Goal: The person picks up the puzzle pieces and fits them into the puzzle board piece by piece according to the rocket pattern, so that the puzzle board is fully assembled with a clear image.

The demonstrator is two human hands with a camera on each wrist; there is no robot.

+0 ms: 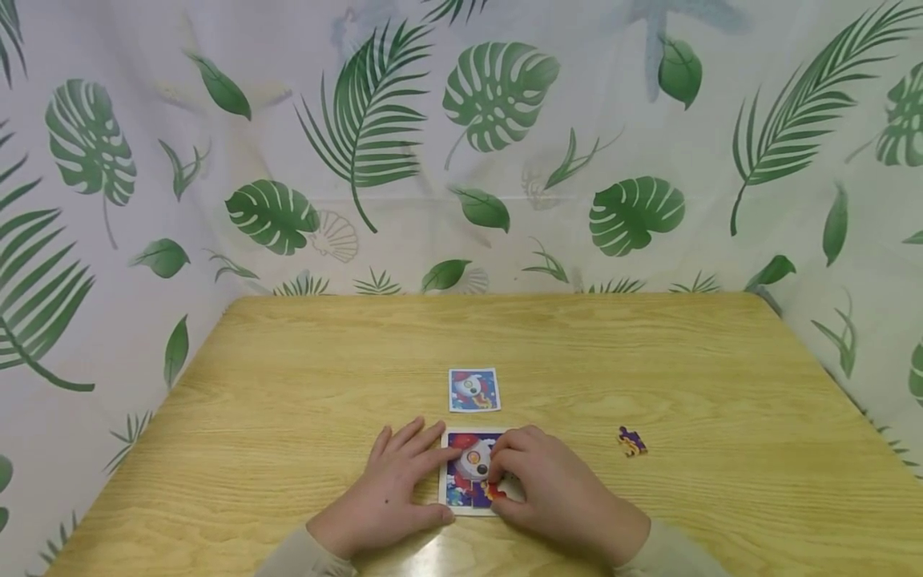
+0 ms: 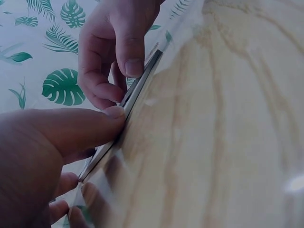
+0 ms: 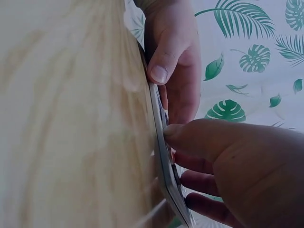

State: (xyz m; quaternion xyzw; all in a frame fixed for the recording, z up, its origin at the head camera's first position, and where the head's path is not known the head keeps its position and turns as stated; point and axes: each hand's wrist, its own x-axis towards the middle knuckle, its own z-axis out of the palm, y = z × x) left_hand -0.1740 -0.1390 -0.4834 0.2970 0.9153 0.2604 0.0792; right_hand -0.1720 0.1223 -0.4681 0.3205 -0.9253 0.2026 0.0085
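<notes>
A small jigsaw puzzle in a white-rimmed tray (image 1: 444, 481) lies flat near the front of the table, showing a white rocket on purple. My left hand (image 1: 397, 489) rests at its left side with fingers spread; the index fingertip touches the picture and the thumb touches the lower left edge. Over the right part, my right hand (image 1: 551, 489) pinches a purple and orange puzzle piece (image 1: 483, 494) at the lower middle. Its fingers cover much of that side. In the right wrist view, the thumb and fingertips meet the tray (image 3: 164, 161), seen edge-on.
A picture card (image 1: 473, 390) with the same rocket design lies just behind the tray. One loose puzzle piece (image 1: 631, 441), purple and orange, sits to the right on the wooden table (image 1: 324, 361). A leaf-patterned cloth (image 1: 404, 240) hangs behind and at both sides.
</notes>
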